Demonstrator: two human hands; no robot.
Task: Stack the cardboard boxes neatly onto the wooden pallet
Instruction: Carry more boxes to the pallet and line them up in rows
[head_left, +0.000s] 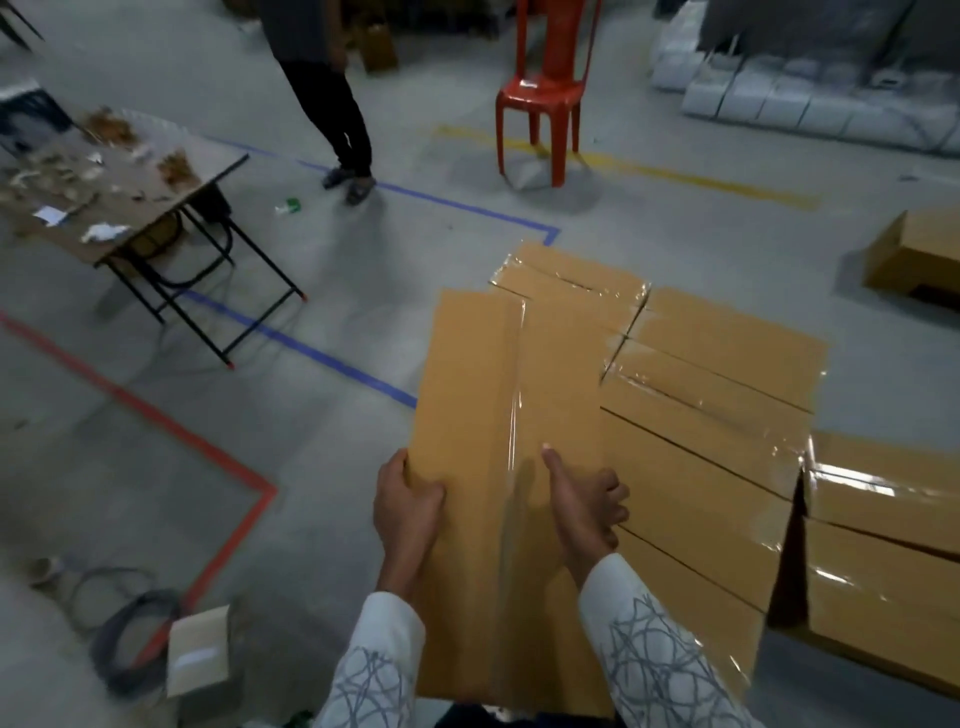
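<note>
**Two hands on a long taped box beside a stack of cartons**

Nearest the camera, two white patterned sleeves reach forward. The left hand (408, 512) grips the near left edge of a long cardboard box (478, 374), thumb on top and fingers wrapped out of sight below. The right hand (587, 506) lies on the box's top with its thumb pointing forward. Its fingers curl at the right edge, and I cannot tell whether they grip that edge or only rest there.

The box runs away from the viewer, a glossy tape strip (517, 415) along its length. Its right side lies against the stacked boxes (701, 395), roughly level with them. No wooden pallet shows; it is probably under the stack.

The box looks stiff and likely light, and the tape slippery. Bare cardboard on the two long edges seems the surest hold.

Farther off on the concrete floor are a folding table (171, 176), a red plastic chair (545, 88) and a standing person (332, 104).
</note>
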